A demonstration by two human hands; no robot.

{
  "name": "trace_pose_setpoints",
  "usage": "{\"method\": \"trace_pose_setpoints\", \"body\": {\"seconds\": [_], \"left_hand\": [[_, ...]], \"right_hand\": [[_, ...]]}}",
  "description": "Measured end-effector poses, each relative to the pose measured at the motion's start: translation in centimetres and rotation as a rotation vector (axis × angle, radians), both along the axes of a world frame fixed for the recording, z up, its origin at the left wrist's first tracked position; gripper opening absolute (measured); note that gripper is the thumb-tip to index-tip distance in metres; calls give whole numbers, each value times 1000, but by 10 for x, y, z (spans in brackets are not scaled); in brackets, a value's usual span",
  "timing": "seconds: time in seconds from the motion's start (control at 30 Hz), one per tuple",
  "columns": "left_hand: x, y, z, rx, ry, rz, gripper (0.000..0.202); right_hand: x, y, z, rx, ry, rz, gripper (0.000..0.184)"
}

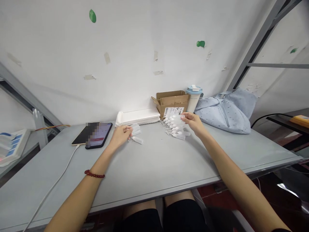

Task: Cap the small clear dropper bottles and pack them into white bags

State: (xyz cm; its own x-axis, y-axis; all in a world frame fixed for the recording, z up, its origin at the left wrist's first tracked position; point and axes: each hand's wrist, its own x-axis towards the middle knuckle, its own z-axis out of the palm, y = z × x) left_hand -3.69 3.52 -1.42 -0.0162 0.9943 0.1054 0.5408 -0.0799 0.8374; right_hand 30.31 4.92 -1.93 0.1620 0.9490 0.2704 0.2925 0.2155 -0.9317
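My left hand (121, 135) rests on the grey table (154, 167), its fingers curled beside a few small clear plastic bottles (136, 133), touching the nearest. A red bead bracelet (94, 174) is on that wrist. My right hand (193, 123) is raised a little above the table and pinches a small clear plastic bag (177, 120). Under it lies a heap of several small clear bottles with white caps (174, 129).
A phone (93, 134) on a white cable lies at the back left. A stack of white trays (137, 116), an open cardboard box (172, 102), a lidded cup (193, 96) and a pale blue cloth bag (225, 111) line the wall.
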Motion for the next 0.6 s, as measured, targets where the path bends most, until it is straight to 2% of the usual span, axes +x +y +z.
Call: {"method": "trace_pose_setpoints", "body": {"seconds": [0.3, 0.43, 0.6], "left_hand": [[40, -27, 0, -73, -85, -309, 40], [46, -34, 1, -96, -128, -363, 42], [47, -36, 1, -149, -107, -406, 30]], "right_hand": [[-35, -24, 9, -43, 67, 244, 32], [-54, -35, 6, -66, 17, 372, 30], [-66, -42, 3, -70, -16, 447, 29]]}}
